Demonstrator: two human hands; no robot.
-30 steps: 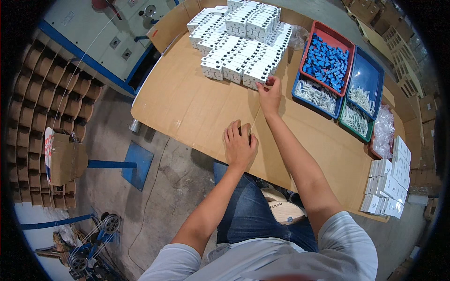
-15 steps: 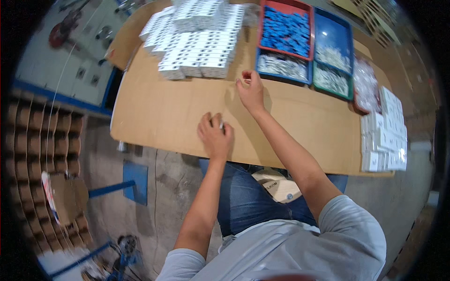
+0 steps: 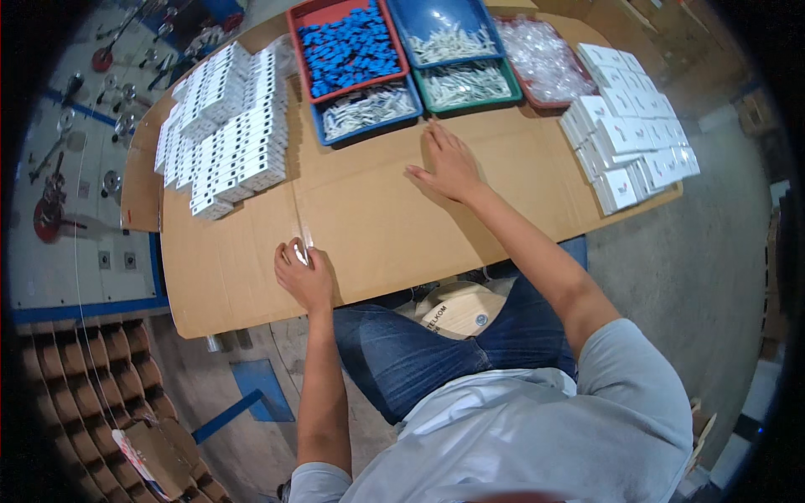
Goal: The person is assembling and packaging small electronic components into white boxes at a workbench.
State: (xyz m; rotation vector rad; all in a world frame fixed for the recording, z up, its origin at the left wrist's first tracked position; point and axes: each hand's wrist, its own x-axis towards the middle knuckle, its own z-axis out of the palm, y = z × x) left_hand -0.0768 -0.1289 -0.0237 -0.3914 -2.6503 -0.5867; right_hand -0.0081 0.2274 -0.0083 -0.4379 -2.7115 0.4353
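Near the table's front edge, my left hand [image 3: 303, 277] has its fingers curled around a small shiny, whitish piece [image 3: 302, 253], too small to name. My right hand [image 3: 453, 168] is over the cardboard-covered table [image 3: 369, 201], fingers stretched forward and thumb apart, with nothing visible in it. Just beyond its fingertips stands a green tray [image 3: 470, 106] of small whitish pieces. Left of that is a blue tray [image 3: 369, 132] with similar silvery-white pieces. Behind stand a red tray [image 3: 295, 50] of small blue parts and another blue tray [image 3: 436, 17] holding white pieces.
Stacked small white boxes [image 3: 239, 134] fill the table's left side. On the right are stacks of flat white boxes [image 3: 629, 134] and a red tray [image 3: 545, 104] of clear plastic bags [image 3: 545, 59]. A cardboard divider grid [image 3: 92, 360] lies low at the left.
The view has turned to the right, so the trays and boxes appear farther left. My right hand has shifted right, toward the green tray, and its curled fingers have straightened. My left hand stays curled.
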